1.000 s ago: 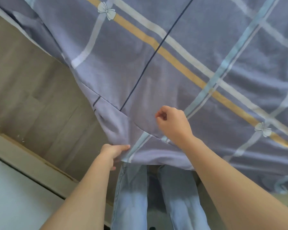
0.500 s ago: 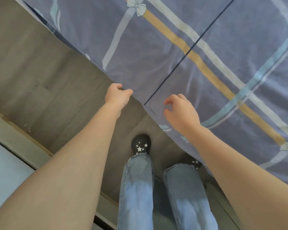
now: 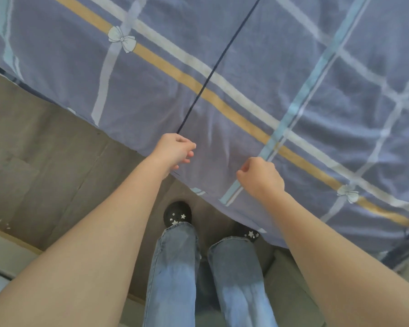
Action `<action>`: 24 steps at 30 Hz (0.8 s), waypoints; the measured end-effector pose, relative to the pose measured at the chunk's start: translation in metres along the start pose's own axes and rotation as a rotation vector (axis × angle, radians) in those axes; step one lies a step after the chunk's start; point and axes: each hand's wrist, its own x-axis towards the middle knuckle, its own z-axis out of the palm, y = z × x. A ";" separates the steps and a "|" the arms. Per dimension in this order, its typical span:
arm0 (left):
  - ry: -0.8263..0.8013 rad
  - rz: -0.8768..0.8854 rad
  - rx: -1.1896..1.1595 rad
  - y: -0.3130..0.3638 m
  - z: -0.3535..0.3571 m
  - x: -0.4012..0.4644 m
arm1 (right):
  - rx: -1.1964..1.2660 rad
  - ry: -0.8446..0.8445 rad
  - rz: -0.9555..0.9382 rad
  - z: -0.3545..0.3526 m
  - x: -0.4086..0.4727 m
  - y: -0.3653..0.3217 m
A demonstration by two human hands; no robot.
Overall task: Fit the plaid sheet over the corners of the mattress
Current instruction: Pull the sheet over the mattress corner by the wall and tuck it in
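Over the near edge of the bed, both hands were seen hovering close to the plaid sheet, which was spread flat across the whole upper part of the view and draped down over the bed's side. So the sheet was already laid on the mattress, with its lower hem hanging just past the edge, above the floor.

The left hand was held right at the sheet's edge, at the near end of the thin dark stripe running up the fabric. Its fingers were curled in loosely; whether any cloth was actually pinched couldn't be told from this angle, tbh. The right hand was set a bit farther along the same edge, over the light blue stripe, fingers curled into a loose fist with the thumb tucked forward. Again, a grip on the fabric couldn't be confirmed.

A yellow band was seen crossing the sheet diagonally, with a white bow print on it well up from the left hand and a second bow out beyond the right hand.

Below the sheet's hem, blue jeans and black shoes with little stars were visible on the wood-look floor.
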 end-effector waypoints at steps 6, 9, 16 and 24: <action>-0.013 0.157 0.245 0.056 0.063 -0.021 | 0.166 0.063 0.115 -0.042 -0.006 0.078; -0.043 0.251 0.335 0.076 0.116 -0.026 | 0.271 0.121 0.152 -0.055 -0.009 0.128; -0.210 0.396 0.621 0.095 0.306 -0.066 | 0.509 0.244 0.477 -0.064 -0.027 0.317; -0.254 0.429 0.689 0.092 0.371 -0.072 | 0.721 0.204 0.524 -0.041 -0.029 0.376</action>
